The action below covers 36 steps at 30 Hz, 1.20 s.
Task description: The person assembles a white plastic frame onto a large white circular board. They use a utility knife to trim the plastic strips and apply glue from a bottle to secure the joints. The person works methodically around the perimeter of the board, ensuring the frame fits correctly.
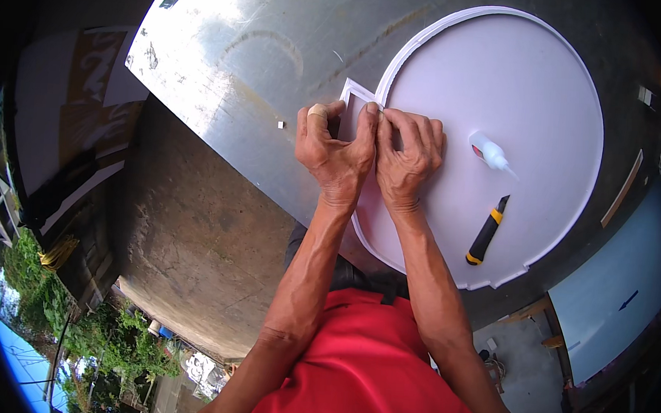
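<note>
A large round white panel (504, 88) with a raised white edging strip (410, 48) lies on the metal table. At its left the edge juts out in a pointed corner (350, 89). Beside that corner my left hand (337, 154) is closed, thumb bent in, gripping the strip there. My right hand (411, 158) pinches the strip right against my left thumb; the exact spot between the fingertips is hidden. On the panel, right of my right hand, lies a small white glue bottle (487, 149) with a thin nozzle. Nearer to me rests a black and yellow utility knife (488, 233), its blade out.
The metal table (248, 73) ends in a slanting edge at the left, above a concrete floor (193, 221). A tiny white block (281, 125) sits left of my hands. At the right are a thin strip (623, 186) and a pale blue sheet (612, 299).
</note>
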### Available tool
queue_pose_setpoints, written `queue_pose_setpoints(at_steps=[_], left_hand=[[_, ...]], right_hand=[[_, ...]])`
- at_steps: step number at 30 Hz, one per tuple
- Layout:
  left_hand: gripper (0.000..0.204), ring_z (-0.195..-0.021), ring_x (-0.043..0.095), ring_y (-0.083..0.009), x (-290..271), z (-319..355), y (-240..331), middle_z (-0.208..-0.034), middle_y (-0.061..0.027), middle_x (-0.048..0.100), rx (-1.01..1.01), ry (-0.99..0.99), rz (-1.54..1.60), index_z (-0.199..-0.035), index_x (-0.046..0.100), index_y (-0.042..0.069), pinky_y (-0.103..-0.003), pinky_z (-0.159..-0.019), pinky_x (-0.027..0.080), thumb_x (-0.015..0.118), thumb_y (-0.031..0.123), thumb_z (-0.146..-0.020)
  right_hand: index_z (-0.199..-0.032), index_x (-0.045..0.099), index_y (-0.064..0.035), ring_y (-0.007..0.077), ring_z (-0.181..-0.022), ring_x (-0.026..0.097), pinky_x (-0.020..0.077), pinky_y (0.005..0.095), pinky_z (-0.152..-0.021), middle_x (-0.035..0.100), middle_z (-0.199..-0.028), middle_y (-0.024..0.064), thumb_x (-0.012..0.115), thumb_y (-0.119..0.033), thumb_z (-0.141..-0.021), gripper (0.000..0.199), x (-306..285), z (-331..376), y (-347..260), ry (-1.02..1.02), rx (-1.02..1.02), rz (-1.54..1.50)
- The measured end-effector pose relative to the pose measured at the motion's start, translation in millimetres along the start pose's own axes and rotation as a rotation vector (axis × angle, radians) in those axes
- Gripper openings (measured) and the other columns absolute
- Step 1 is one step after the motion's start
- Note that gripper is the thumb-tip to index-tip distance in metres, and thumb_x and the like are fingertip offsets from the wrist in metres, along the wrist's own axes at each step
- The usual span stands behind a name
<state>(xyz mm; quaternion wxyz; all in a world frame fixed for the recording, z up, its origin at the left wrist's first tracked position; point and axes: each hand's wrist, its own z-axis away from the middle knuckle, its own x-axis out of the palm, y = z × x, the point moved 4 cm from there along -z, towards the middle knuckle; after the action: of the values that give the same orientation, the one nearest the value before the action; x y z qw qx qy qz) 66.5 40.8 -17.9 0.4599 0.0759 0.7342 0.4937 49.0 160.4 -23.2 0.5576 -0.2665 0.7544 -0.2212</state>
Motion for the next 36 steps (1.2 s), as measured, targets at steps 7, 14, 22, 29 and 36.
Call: queue_pose_setpoints(at_steps=[7, 14, 22, 29, 36], left_hand=[[0.037, -0.069, 0.059, -0.0175, 0.3, -0.6, 0.5, -0.083, -0.0077, 0.062, 0.002, 0.007, 0.003, -0.089, 0.068, -0.001, -0.031, -0.064, 0.050, 0.095, 0.022, -0.077], [0.038, -0.070, 0.060, -0.0179, 0.1, -0.8, 1.4, -0.083, -0.0079, 0.062, -0.018, 0.008, 0.016, -0.088, 0.068, -0.001, -0.031, -0.065, 0.050, 0.095, 0.022, -0.076], [0.037, -0.069, 0.060, -0.0175, 0.2, -0.3, 1.7, -0.083, -0.0078, 0.063, -0.023, 0.010, 0.025, -0.088, 0.068, -0.001, -0.031, -0.065, 0.050, 0.095, 0.022, -0.076], [0.037, -0.069, 0.059, -0.0162, 0.3, 0.2, 1.5, -0.084, -0.0068, 0.062, -0.042, 0.000, 0.019, -0.088, 0.068, -0.001, -0.030, -0.064, 0.050, 0.095, 0.022, -0.077], [0.037, -0.070, 0.059, -0.0161, 0.6, 0.4, -0.6, -0.084, -0.0067, 0.062, -0.023, 0.001, 0.005, -0.088, 0.069, -0.001, -0.030, -0.065, 0.051, 0.095, 0.022, -0.077]], right_hand=[[-0.093, 0.075, -0.0135, 0.0231, -0.080, 0.061, 0.0433, 0.0402, -0.072, 0.069, -0.086, -0.0030, 0.080, -0.009, -0.086, 0.010, -0.8, -0.4, 0.6, 0.003, 0.010, 0.000], [-0.095, 0.075, -0.0108, 0.0252, -0.081, 0.061, 0.0460, 0.0410, -0.075, 0.068, -0.087, 0.0009, 0.080, -0.006, -0.085, 0.012, -2.1, 0.5, 0.9, 0.007, 0.022, -0.061], [-0.097, 0.074, -0.0098, 0.0264, -0.080, 0.061, 0.0463, 0.0415, -0.075, 0.067, -0.088, 0.0025, 0.080, -0.005, -0.085, 0.014, -1.4, 1.6, 2.2, -0.004, 0.049, -0.072], [-0.096, 0.076, -0.0111, 0.0237, -0.080, 0.061, 0.0458, 0.0400, -0.074, 0.069, -0.086, -0.0006, 0.081, -0.006, -0.084, 0.014, -1.5, -0.4, 0.4, 0.004, 0.026, -0.039], [-0.096, 0.076, -0.0109, 0.0233, -0.079, 0.060, 0.0456, 0.0399, -0.073, 0.070, -0.087, -0.0011, 0.082, -0.005, -0.083, 0.015, -3.0, -1.9, -0.4, 0.005, 0.010, -0.048]])
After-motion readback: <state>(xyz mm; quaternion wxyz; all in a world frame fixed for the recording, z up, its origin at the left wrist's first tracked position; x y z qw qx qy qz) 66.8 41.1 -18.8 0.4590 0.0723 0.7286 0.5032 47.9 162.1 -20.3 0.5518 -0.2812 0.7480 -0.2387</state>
